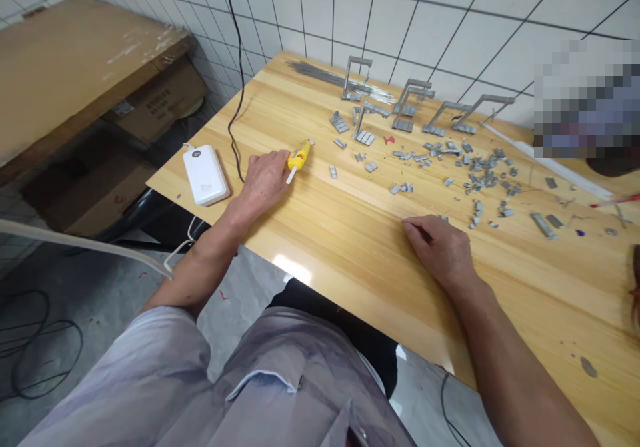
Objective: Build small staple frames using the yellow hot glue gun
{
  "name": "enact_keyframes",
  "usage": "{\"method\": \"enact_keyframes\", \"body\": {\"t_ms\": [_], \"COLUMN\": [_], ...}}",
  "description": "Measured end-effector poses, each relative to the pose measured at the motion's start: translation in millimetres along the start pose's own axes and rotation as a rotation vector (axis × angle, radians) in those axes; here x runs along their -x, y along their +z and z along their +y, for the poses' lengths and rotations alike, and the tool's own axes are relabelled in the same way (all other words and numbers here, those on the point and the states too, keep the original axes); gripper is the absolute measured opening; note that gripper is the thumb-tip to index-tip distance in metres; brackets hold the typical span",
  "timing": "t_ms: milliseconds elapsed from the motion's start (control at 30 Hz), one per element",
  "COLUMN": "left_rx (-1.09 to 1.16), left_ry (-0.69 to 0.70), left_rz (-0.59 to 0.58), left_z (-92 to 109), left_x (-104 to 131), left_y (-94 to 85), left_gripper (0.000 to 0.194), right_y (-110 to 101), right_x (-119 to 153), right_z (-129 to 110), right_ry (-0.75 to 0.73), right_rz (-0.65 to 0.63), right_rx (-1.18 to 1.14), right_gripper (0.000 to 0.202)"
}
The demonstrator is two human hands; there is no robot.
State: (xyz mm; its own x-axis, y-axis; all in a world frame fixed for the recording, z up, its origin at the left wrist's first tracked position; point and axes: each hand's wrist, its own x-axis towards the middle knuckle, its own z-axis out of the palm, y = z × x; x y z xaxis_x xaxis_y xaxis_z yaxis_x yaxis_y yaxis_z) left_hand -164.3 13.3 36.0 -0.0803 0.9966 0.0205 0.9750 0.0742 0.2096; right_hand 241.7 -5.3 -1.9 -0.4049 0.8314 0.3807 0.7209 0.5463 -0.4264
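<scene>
My left hand (267,179) is closed around a yellow glue gun (299,157) near the table's left part; a white stick pokes out of its rear and the nozzle points away from me. My right hand (443,250) rests on the wooden table (345,233) with its fingers curled together; whether anything is between them is hidden. Beyond my hands stand several grey metal frames (369,110) on small block bases. Many small grey metal pieces (483,173) lie scattered past my right hand.
A white power bank (205,175) with a cable sits at the left edge. A black cable (241,87) hangs down onto the table. Thin grey rods (325,75) lie at the back by the tiled wall. Another table (75,67) stands at left.
</scene>
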Motion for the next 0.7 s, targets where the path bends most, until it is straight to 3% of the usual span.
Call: {"method": "enact_keyframes", "body": {"t_ms": [233,500,700], "left_rx": [0.005,-0.014,0.033], "left_ry": [-0.014,-0.011,-0.022], "left_rz": [0.038,0.0,0.055], "left_z": [-1.5,-0.3,-4.8], "left_x": [-0.2,-1.9,-1.6], "left_y": [-2.6,-0.8,-3.3], "left_gripper": [0.028,0.03,0.03], "right_y": [0.5,0.8,1.4], "right_x": [0.4,0.8,0.4], "right_z": [1.8,2.3,1.3], "right_ry": [-0.002,0.014,0.022], "right_rz": [-0.009,-0.007,-0.006], "right_rx": [0.004,0.004,-0.001], "right_gripper": [0.025,0.025,0.025]}}
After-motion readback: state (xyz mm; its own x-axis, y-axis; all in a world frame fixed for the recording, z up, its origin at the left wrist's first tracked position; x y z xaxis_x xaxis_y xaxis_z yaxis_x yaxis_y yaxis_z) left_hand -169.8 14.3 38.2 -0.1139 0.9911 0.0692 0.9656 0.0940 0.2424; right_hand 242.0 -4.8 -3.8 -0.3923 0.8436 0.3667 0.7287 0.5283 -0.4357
